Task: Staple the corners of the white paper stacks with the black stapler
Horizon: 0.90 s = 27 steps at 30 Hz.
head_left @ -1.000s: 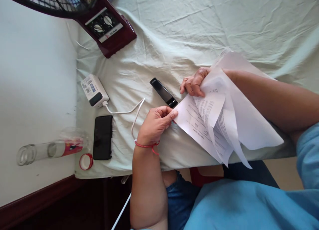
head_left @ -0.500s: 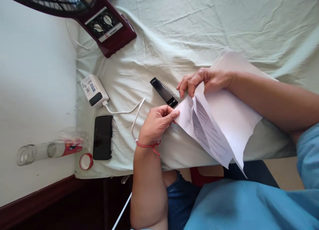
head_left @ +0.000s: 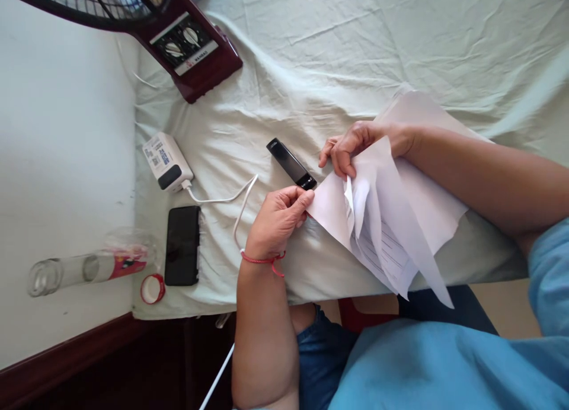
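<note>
A stack of white printed paper sheets lies on a table covered with a pale green cloth. My left hand, with a red thread band at the wrist, pinches the near left corner of the sheets. My right hand is closed on the upper edge of a raised sheet, which curls over the stack. A black stapler lies on the cloth just beyond my left fingertips, apart from both hands.
A white charger block with its white cable and a black phone lie at the cloth's left side. A dark red fan base stands at the back left. A clear bottle and red-rimmed cap lie by the wall.
My right hand has turned through the sheets: a printed page that stood open half a second ago now curls over, and the fingers have closed on its top edge. My left hand held its corner.
</note>
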Available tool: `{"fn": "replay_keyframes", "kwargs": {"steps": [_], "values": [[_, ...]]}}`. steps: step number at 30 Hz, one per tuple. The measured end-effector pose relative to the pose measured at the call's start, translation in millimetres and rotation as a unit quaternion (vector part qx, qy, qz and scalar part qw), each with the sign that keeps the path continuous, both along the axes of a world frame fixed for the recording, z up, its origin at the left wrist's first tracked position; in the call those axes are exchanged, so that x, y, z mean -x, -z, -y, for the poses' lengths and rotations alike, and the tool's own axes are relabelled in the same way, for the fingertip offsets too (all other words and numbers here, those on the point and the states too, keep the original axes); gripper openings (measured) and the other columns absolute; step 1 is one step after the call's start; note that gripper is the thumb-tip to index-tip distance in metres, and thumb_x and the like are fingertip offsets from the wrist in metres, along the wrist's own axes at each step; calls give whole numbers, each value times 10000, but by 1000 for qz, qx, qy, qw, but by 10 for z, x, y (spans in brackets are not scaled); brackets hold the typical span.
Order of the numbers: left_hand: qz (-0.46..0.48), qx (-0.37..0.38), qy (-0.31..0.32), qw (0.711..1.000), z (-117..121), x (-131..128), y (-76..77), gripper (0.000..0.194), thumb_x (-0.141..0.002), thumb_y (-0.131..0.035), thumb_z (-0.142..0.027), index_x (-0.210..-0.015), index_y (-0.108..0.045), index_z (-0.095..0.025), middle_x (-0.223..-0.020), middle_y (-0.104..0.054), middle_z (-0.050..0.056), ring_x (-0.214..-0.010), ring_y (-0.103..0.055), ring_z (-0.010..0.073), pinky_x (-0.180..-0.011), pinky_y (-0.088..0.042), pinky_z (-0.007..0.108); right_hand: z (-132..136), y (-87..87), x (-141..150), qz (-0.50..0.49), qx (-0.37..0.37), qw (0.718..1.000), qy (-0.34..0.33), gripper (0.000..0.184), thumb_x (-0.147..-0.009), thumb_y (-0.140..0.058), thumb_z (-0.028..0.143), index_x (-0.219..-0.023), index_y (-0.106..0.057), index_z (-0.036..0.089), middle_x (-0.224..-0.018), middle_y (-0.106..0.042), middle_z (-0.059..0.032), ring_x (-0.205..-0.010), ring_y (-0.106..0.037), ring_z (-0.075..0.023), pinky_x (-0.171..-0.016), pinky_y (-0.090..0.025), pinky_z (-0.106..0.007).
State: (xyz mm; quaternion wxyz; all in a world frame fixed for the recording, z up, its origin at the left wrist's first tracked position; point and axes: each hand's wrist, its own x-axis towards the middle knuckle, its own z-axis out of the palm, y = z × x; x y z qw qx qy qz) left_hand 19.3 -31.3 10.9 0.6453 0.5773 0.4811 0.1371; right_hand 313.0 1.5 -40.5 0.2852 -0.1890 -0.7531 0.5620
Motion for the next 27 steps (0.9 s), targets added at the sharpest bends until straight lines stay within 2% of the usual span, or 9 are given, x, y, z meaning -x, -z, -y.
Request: {"fn": "replay_keyframes", "kwargs": {"steps": [3,7,10,12,14,17,20,27], "values": [[-6,3,4,1000,-3,4,-3,516,-756,-907,-615,-725,-634,-178,-530,-491,-52,-519,-377,78,-546,-242,249,-11,14,-12,-3,11,1000,-1,550,-916,-791,717,-797,-751,181,-864,-733,-87,-1325,-641,-320,-1175,-481,-426],[-8,6,9,1000,-6,11,-16,488,-773,-893,-583,-730,-631,-173,-538,-502,-48,-529,-390,77,-556,-260,240,11,3,-5,-2,30,1000,7,477,-933,-820,641,-809,-743,187,-886,-739,-69,-1280,-667,-282,-1123,-504,-368],[1,8,12,1000,-18,31,6,449,-795,-873,-547,-737,-635,-171,-540,-500,-50,-522,-397,73,-547,-264,231,68,-25,26,-10,79,997,24,377,-969,-828,527,-1015,-759,160,-997,-773,-56,-1116,-701,-207,-998,-545,-299],[11,15,1,1000,-29,47,36,437,-780,-889,-524,-743,-637,-168,-545,-501,-55,-510,-396,64,-531,-253,223,107,-52,52,-9,125,992,33,404,-958,-855,464,-1163,-732,139,-1075,-783,-51,-1009,-688,-155,-902,-548,-244],[14,24,-14,1000,-36,56,61,442,-754,-917,-511,-750,-644,-163,-549,-505,-58,-496,-397,54,-513,-240,214,129,-79,74,2,150,988,45,448,-938,-873,446,-1204,-714,124,-1087,-779,-41,-968,-663,-127,-860,-533,-205],[17,37,-35,999,-33,49,62,471,-721,-952,-527,-757,-650,-166,-547,-503,-65,-472,-399,49,-478,-237,207,129,-98,101,50,136,987,65,445,-938,-856,477,-1161,-730,114,-1022,-766,-23,-923,-637,-113,-833,-516,-195],[16,49,-52,997,-17,21,19,539,-716,-951,-620,-743,-650,-174,-553,-505,-62,-448,-415,51,-438,-244,208,120,-95,126,96,97,987,88,468,-940,-840,532,-1157,-764,125,-1002,-775,-27,-909,-652,-131,-840,-517,-236],[-4,73,-92,993,13,0,-18,709,-742,-832,-853,-816,-713,-158,-592,-571,-18,-404,-459,59,-387,-178,221,134,-115,162,153,21,981,117,491,-938,-814,605,-1158,-809,165,-1009,-789,-36,-911,-694,-163,-825,-535,-259]]}}
